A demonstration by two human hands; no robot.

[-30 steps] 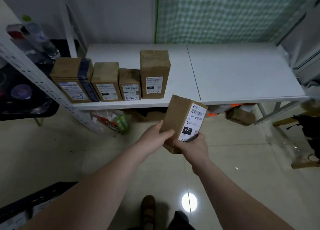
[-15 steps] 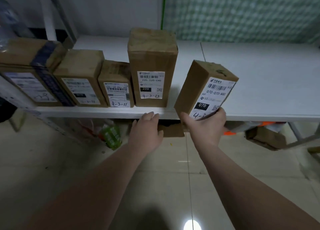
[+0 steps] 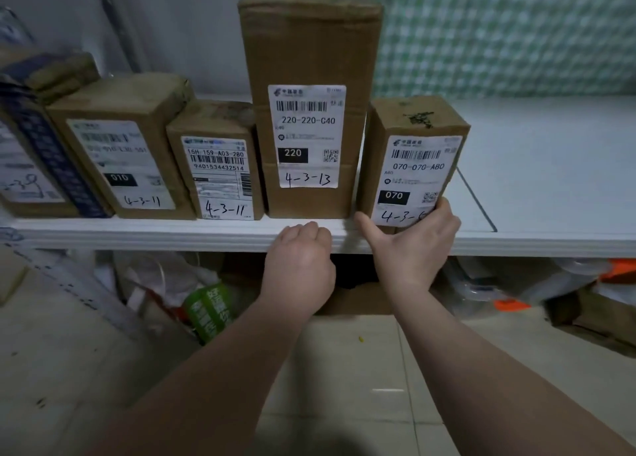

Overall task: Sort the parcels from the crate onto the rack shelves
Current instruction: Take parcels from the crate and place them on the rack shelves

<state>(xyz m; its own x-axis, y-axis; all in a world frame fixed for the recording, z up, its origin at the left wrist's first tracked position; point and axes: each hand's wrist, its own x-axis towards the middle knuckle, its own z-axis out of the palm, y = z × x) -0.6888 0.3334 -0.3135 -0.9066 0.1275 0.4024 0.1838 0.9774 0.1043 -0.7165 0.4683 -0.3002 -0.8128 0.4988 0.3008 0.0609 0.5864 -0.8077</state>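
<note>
A brown parcel labelled 070 [image 3: 413, 152] stands upright on the white rack shelf [image 3: 550, 180], right beside the tall parcel labelled 220 [image 3: 309, 111]. My right hand [image 3: 409, 245] grips its bottom front, thumb on the left side and fingers round the lower right corner. My left hand [image 3: 299, 263] is curled at the shelf's front edge below the tall parcel and holds nothing. Further left stand a small parcel marked 4-3-11 [image 3: 216, 166], a parcel labelled 010 [image 3: 120, 152] and a blue-taped parcel [image 3: 31, 135]. The crate is out of view.
The right half of the shelf is bare white board. Under the shelf lie a green packet [image 3: 210, 311], plastic wrapping, a cardboard box [image 3: 361, 297] and an orange item [image 3: 509, 304]. A green checked cloth [image 3: 499, 32] hangs behind. The floor is tiled.
The 070 parcel went from tilted in the air before the shelf to upright on it beside the 220 parcel. My left hand let go of it earlier and curled at the shelf edge.
</note>
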